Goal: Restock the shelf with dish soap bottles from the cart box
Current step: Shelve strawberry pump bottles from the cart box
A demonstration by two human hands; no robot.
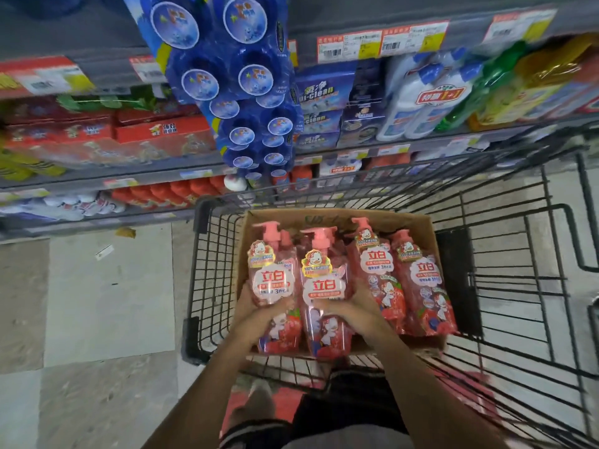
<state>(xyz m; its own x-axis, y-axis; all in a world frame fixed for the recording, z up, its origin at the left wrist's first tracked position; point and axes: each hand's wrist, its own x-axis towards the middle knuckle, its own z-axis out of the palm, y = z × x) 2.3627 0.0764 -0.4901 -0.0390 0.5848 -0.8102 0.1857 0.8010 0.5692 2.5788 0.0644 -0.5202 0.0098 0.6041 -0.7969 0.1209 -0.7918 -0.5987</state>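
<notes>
The left hand (259, 314) grips one pink dish soap bottle (274, 286), and the right hand (353, 311) grips a second bottle (324, 293) just beside it. Both bottles are over the cardboard box (424, 228) inside the black cart (518, 254), where two more bottles (398, 280) lie.

In the cart (518, 254) sits the box (431, 241), bottles (418, 286) in it; shelves (162, 176) stand behind the cart, floor (97, 286) to its left.
</notes>
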